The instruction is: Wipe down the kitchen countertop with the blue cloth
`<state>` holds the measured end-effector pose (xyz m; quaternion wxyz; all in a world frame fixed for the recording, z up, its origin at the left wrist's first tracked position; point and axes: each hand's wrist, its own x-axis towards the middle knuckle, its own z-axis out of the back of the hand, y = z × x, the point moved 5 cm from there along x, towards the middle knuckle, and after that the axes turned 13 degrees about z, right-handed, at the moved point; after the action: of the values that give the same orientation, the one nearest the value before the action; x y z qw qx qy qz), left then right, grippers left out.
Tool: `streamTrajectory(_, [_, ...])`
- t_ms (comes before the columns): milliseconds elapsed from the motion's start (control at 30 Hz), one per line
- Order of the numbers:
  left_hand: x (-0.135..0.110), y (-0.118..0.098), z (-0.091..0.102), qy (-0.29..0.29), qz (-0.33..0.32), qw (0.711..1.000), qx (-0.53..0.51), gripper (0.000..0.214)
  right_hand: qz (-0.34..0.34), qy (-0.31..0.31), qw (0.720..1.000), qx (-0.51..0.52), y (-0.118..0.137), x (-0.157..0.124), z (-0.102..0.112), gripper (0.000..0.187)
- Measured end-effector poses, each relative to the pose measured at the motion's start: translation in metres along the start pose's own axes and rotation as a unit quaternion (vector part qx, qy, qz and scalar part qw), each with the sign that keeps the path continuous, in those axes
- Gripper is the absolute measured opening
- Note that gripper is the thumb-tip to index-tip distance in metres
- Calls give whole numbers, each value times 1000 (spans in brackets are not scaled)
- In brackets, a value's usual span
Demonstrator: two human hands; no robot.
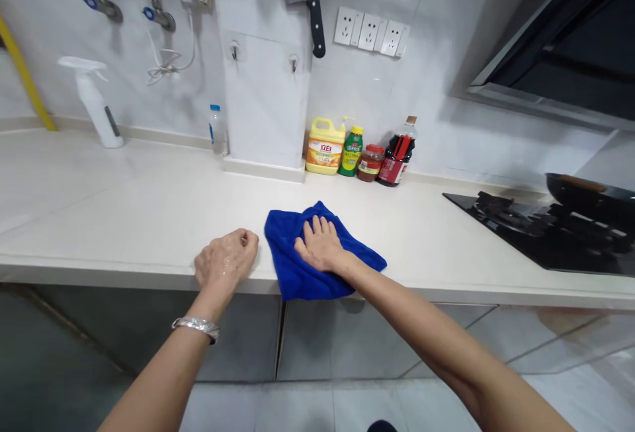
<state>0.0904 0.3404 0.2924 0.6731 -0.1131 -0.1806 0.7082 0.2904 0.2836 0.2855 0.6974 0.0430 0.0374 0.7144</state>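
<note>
A blue cloth (292,266) lies spread and creased on the white countertop (163,214), its near corner hanging over the front edge. My right hand (320,243) presses flat on top of it, fingers stretched out. To the left of the cloth, my left hand (227,259) rests on the counter by the front edge, curled into a loose fist. Nothing shows in it, and drops of water glisten on its back. A silver bracelet (196,327) circles the left wrist.
Against the wall stand a yellow detergent jug (325,147), a green bottle (352,152), a red-lidded jar (370,163) and a dark sauce bottle (397,154). Leftward are a clear bottle (218,133) and a white spray bottle (96,104). A gas stove (520,233) with a wok (590,195) sits right; a cleaver (310,2) hangs above.
</note>
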Motion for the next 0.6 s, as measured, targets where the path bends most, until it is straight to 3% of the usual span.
streamTrajectory(133, [-3, -6, 10, -6, 28, 999, 17, 50, 30, 2, 999, 20, 21, 36, 2, 79])
streamTrajectory(300, [-5, -8, 16, 27, 58, 998, 22, 57, 36, 5, 998, 44, 21, 75, 4, 81])
streamTrajectory(433, [-1, -4, 14, 33, 68, 997, 21, 60, 58, -3, 997, 50, 1, 98, 7, 83])
streamTrajectory(600, [4, 0, 9, 44, 77, 996, 31, 57, 38, 2, 999, 38, -47, 123, 12, 81])
